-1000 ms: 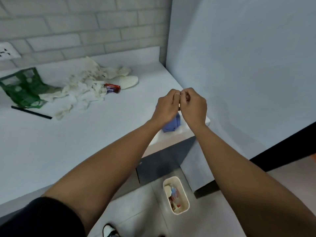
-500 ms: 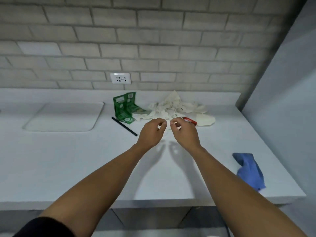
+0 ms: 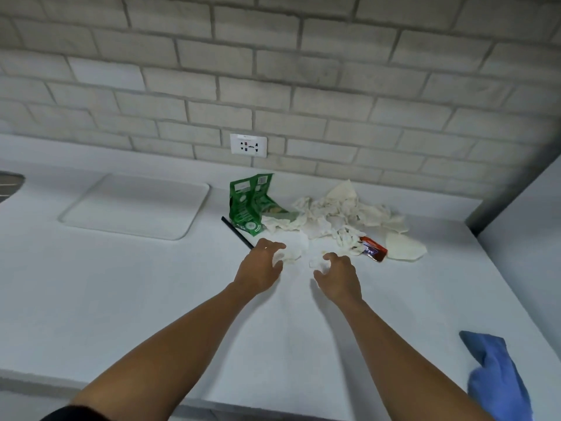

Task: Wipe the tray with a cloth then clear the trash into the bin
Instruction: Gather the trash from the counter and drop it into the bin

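A white tray (image 3: 133, 206) lies on the white counter (image 3: 121, 299) at the back left. A heap of crumpled white paper (image 3: 334, 214) lies at the back, with a green wrapper (image 3: 247, 205), a black straw (image 3: 236, 232) and a red wrapper (image 3: 373, 252) around it. A blue cloth (image 3: 498, 378) lies at the counter's front right corner. My left hand (image 3: 261, 268) and my right hand (image 3: 338, 276) hover at the near edge of the heap, fingers spread and loosely curled, with nothing held. Small paper scraps (image 3: 291, 253) lie just beyond the fingertips.
A brick wall with a white socket (image 3: 248, 145) backs the counter. A grey side wall (image 3: 522, 238) closes off the right. The edge of a sink (image 3: 9, 183) shows at far left. The bin is out of view.
The view swung from the bin on the floor back up to the counter. Both hands, held together before, moved apart and forward to the paper heap with fingers spread.
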The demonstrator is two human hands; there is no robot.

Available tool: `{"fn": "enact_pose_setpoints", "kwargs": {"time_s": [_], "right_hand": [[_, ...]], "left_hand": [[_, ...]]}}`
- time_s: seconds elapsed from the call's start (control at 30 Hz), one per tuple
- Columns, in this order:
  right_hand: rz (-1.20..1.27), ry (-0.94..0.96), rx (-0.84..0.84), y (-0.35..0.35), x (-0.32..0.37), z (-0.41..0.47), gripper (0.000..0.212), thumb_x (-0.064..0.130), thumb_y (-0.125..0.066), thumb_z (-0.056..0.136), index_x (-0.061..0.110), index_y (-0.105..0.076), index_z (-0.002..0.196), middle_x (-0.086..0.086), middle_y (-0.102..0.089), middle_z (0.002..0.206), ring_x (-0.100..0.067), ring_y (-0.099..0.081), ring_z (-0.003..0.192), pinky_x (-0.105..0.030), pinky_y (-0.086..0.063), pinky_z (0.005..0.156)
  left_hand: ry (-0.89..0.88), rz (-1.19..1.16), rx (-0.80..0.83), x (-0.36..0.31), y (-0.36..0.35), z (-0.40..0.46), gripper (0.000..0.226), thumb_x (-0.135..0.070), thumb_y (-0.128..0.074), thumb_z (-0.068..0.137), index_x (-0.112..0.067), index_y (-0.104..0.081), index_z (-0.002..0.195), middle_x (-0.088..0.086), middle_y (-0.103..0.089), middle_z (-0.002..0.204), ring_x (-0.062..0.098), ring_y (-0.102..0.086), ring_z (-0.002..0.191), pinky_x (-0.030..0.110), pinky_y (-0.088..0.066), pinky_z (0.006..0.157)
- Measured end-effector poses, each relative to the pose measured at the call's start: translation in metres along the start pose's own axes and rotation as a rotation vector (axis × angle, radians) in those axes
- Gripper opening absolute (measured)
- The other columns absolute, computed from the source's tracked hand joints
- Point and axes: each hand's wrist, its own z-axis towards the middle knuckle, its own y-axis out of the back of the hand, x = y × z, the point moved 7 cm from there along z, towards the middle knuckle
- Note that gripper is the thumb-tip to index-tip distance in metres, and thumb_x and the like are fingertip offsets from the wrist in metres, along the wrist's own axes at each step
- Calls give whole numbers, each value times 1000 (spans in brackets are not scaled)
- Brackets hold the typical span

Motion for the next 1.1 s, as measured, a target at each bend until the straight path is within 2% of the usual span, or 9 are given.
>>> {"fn": "enact_pose_setpoints", "kwargs": {"time_s": [0.1,0.3,0.4,0.5,0.53,0.63,0.8,0.93,1.1], "right_hand": [[-31,-29,25,-1,-11,19,57,38,-64,87,26,-42,139,-9,-38,137,-31,-41,126,-40,-48,89],[-76,23,83,1,-11,52,69,47,-64,84,28,-35,144,-8,-32,143,-32,-35,130,-41,-46,92],[-100,70,153,-8,-12,62,67,48,-63,84,31,-37,144,-6,-33,144,-31,-35,130,-39,-45,93],[-204,181,161,-20,-8,62,42,34,-58,91,32,-54,133,-3,-47,131,-27,-41,122,-36,-49,91],[-231,214,144,-22,-8,62,35,25,-56,93,32,-60,126,-2,-50,125,-25,-43,119,-35,-50,89],[-254,264,128,-22,-9,63,35,2,-55,89,27,-67,110,-1,-55,113,-20,-50,110,-31,-50,79],[-214,287,166,-15,-21,69,32,-2,-56,84,21,-71,102,-2,-62,109,-20,-62,100,-23,-46,75],[-127,227,133,-2,-35,63,29,-1,-58,83,20,-72,95,-2,-68,105,-19,-64,95,-20,-42,69],[33,52,43,16,-65,34,30,-1,-58,84,21,-74,95,-1,-71,101,-18,-67,91,-19,-47,69]], "left_hand": [[22,113,66,-6,-22,8,51,-30,-56,96,-33,-44,146,1,-38,149,24,-46,130,40,-51,97],[151,260,201,-11,-53,33,55,-22,-50,96,-38,-37,147,3,-22,157,31,-38,133,45,-49,100],[196,321,224,-11,-66,41,49,-15,-44,94,-36,-46,138,5,-36,144,32,-43,124,42,-50,94],[209,353,181,-12,-73,48,44,-8,-44,94,-28,-58,131,6,-50,121,28,-47,116,38,-52,89],[209,357,165,-13,-74,51,42,-5,-45,93,-24,-60,128,6,-51,118,28,-49,113,38,-53,88],[207,350,144,-19,-76,58,34,1,-47,88,-14,-65,113,8,-55,113,28,-56,106,39,-54,86],[220,260,120,-37,-77,65,29,0,-48,84,-15,-67,99,7,-59,109,27,-60,99,32,-52,82],[167,193,114,-61,-80,67,26,-1,-52,82,-18,-68,94,3,-62,105,23,-61,98,25,-47,76],[-9,189,122,-101,-89,59,27,-4,-60,84,-18,-70,105,4,-56,112,23,-61,99,24,-46,78]]}}
